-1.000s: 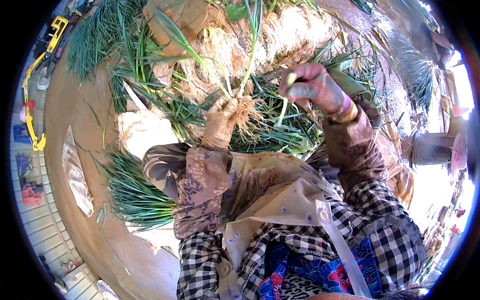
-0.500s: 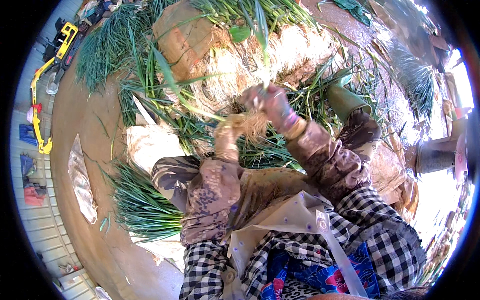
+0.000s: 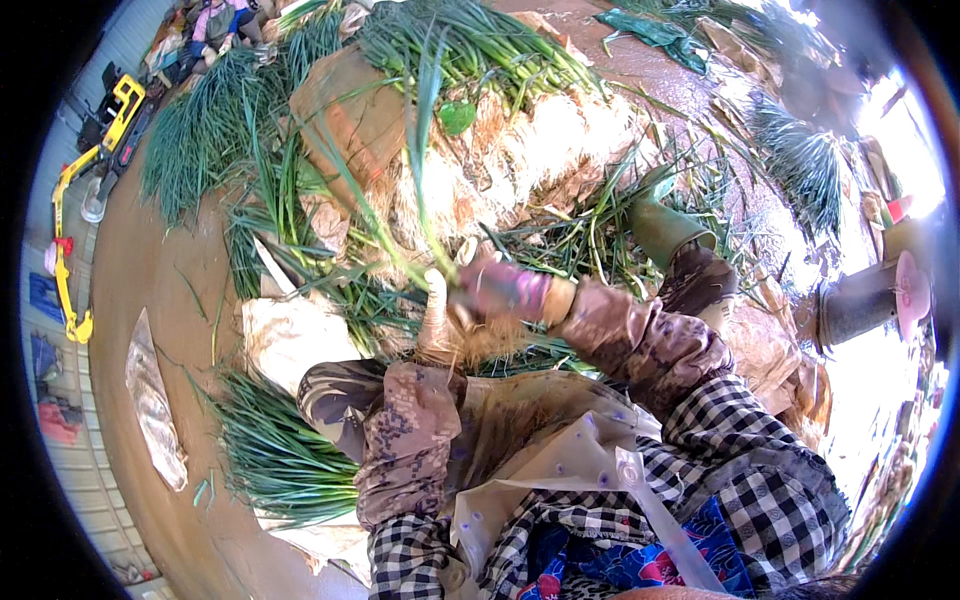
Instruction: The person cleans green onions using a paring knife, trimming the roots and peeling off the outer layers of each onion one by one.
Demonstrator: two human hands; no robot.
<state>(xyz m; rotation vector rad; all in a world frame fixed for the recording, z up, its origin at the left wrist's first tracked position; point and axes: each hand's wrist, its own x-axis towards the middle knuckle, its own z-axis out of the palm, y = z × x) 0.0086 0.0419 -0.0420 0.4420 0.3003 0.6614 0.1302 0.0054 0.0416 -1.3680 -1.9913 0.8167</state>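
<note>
My left hand [image 3: 437, 312], in a pale glove, is closed on the lower part of a few green onions [image 3: 428, 205]. Their long leaves point up and away, and their stringy roots [image 3: 490, 345] hang below my hands. My right hand [image 3: 500, 288], with a purple-pink band at its wrist, is curled over the stems right beside the left; motion blurs its fingers. Just beyond lies a big heap of green onions [image 3: 520, 150], its pale roots toward me. Loose leaves lie under and around my hands.
A green boot [image 3: 665, 228] stands right of the heap. At the left, a bundle of green onions [image 3: 290, 450] lies near a pale sack [image 3: 295, 340] and a knife-like blade [image 3: 273, 265]. A dark bucket [image 3: 855, 308] is far right, a yellow toy excavator [image 3: 95, 165] far left.
My right hand has come down and left, close beside my left hand. The green onions now stand more upright, leaves pointing away. The view has shifted slightly, and a person now shows at the top left.
</note>
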